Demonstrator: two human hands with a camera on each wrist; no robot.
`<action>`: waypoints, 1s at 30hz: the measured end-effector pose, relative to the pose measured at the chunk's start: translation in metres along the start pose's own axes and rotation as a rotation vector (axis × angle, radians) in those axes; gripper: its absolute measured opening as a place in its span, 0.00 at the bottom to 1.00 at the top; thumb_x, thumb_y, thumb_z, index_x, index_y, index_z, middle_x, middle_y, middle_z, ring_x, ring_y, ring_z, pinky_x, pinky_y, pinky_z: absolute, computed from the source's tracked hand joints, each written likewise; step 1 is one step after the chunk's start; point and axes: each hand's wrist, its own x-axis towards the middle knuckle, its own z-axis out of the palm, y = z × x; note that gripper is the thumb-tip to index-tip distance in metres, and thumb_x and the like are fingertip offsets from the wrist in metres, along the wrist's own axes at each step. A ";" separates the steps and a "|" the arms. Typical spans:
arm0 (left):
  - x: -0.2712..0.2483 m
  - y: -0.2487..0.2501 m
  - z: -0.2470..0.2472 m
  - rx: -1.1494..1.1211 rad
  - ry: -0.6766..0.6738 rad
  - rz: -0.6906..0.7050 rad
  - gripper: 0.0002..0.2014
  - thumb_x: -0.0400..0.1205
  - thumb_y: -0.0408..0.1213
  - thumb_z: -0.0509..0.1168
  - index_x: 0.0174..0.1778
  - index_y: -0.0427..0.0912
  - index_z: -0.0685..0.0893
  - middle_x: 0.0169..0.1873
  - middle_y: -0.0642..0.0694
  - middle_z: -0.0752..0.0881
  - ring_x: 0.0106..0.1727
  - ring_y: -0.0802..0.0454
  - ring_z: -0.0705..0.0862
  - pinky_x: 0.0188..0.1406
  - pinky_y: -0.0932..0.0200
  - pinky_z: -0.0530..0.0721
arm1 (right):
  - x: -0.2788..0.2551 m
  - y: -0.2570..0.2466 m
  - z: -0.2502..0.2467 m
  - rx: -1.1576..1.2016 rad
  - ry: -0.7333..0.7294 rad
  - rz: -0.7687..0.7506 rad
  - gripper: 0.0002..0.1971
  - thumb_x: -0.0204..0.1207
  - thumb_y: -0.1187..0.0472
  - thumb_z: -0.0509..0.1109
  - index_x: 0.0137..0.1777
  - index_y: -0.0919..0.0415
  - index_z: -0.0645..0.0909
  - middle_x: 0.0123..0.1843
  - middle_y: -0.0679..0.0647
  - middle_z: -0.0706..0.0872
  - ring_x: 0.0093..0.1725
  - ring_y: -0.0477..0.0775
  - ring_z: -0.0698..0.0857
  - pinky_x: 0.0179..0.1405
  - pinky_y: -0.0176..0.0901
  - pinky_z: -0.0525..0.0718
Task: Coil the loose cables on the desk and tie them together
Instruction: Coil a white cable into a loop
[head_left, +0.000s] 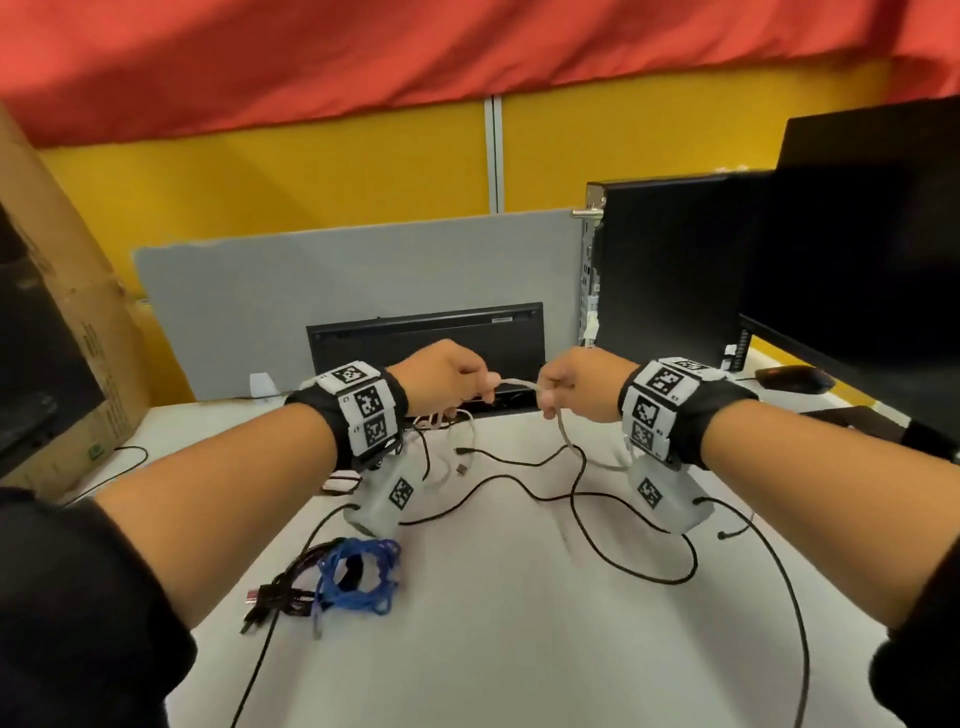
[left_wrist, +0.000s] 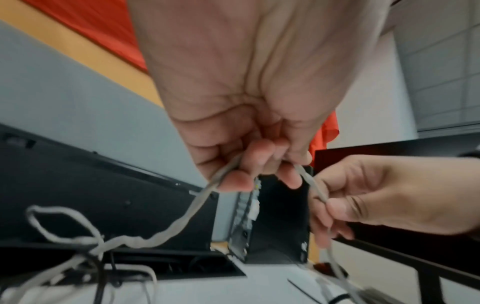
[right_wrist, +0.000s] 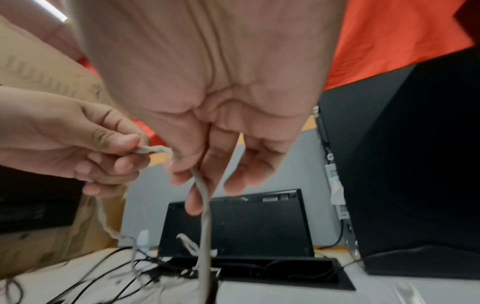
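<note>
A grey braided cable (head_left: 519, 385) stretches between both hands above the white desk (head_left: 519, 623). My left hand (head_left: 457, 376) grips it with curled fingers (left_wrist: 249, 162); a kinked length of the grey cable (left_wrist: 176, 224) hangs from it toward the desk. My right hand (head_left: 571, 384) pinches the same cable between thumb and fingers (right_wrist: 192, 197), and the rest of the grey cable (right_wrist: 205, 236) drops straight down. A long black cable (head_left: 649, 530) lies loose across the desk. A coiled blue cable (head_left: 358, 574) bundled with black cables (head_left: 291, 592) lies at the front left.
A black monitor (head_left: 857, 260) and a computer tower (head_left: 665, 260) stand at the right, a cardboard box (head_left: 62, 312) at the left. A grey divider (head_left: 337, 270), a black keyboard leaning upright (head_left: 426, 332) and a cable slot (right_wrist: 259, 269) sit at the back. A mouse (head_left: 795, 378) lies at the far right.
</note>
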 end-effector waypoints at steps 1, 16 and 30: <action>0.005 0.000 -0.012 -0.029 0.055 -0.008 0.15 0.85 0.49 0.62 0.37 0.51 0.88 0.20 0.57 0.77 0.21 0.63 0.77 0.23 0.71 0.77 | 0.004 0.001 -0.008 0.054 0.086 0.009 0.09 0.81 0.60 0.65 0.43 0.56 0.85 0.38 0.46 0.86 0.39 0.48 0.83 0.36 0.35 0.79; 0.029 -0.025 -0.116 -0.016 0.322 -0.024 0.14 0.88 0.39 0.60 0.36 0.48 0.82 0.28 0.46 0.74 0.33 0.50 0.74 0.39 0.57 0.77 | 0.039 -0.004 -0.075 0.967 0.591 0.037 0.07 0.86 0.67 0.58 0.50 0.67 0.77 0.48 0.66 0.87 0.36 0.60 0.88 0.31 0.39 0.90; 0.018 -0.072 -0.138 -0.141 0.350 -0.201 0.14 0.87 0.44 0.61 0.40 0.42 0.84 0.31 0.44 0.75 0.28 0.51 0.71 0.31 0.57 0.75 | 0.054 0.036 -0.070 1.308 0.655 0.212 0.07 0.84 0.70 0.56 0.54 0.69 0.75 0.59 0.74 0.81 0.58 0.69 0.86 0.59 0.55 0.85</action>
